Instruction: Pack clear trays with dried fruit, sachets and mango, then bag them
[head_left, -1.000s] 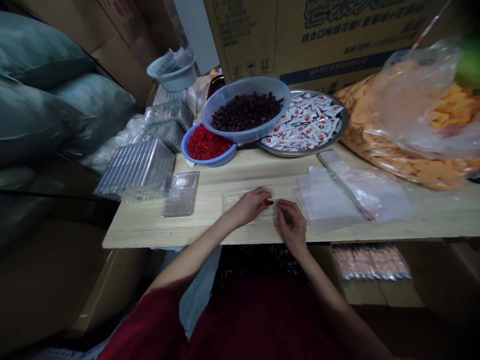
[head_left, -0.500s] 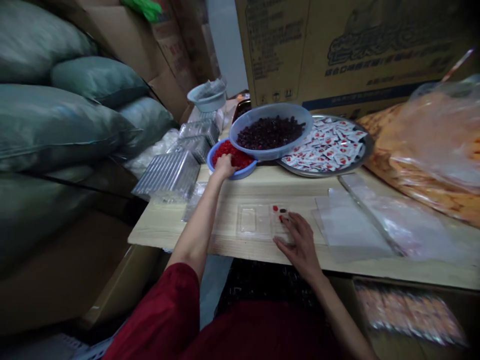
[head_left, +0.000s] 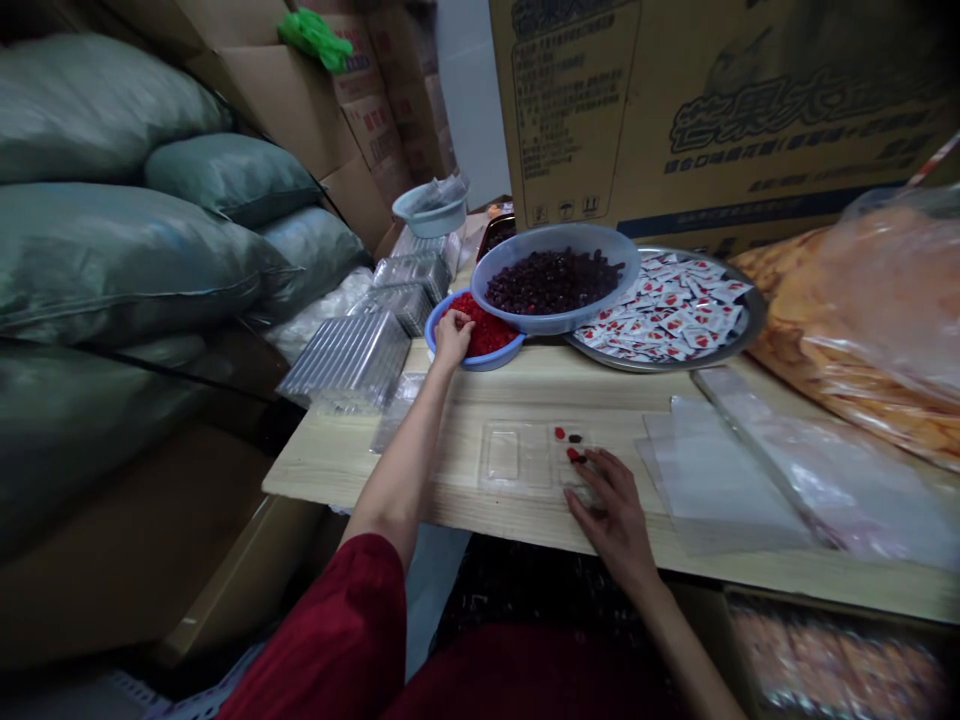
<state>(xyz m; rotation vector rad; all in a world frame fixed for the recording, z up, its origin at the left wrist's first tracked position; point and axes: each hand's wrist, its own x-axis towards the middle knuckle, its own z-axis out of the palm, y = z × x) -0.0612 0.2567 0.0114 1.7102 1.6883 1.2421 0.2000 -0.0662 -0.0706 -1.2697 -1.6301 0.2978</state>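
My left hand point(head_left: 454, 338) is at the blue bowl point(head_left: 487, 362) of small red pieces point(head_left: 491, 330), which look like dried fruit. Its fingers are pinched together over the near left side; what is between them is hidden. On the table lies an open, hinged clear plastic box point(head_left: 517, 484). My right hand point(head_left: 613, 510) grips the right part of this box at its edge, thumb on the near side and fingers reaching over it. Two red pieces and two dark pieces sit in that part, close to my fingertips.
A larger bowl point(head_left: 622, 300) of dark pieces overlaps the red one. Beside it stands a metal tray point(head_left: 756, 325) of small white-and-red packets. Stacked clear boxes point(head_left: 345, 360) are left, plastic sheets point(head_left: 720, 480) right. A big carton point(head_left: 645, 120) stands behind; full sacks point(head_left: 127, 250) fill the far left.
My left hand has lifted slightly out of the red pieces, its fingers drawn together. My right hand stays at the box. The whole view has shifted a little.
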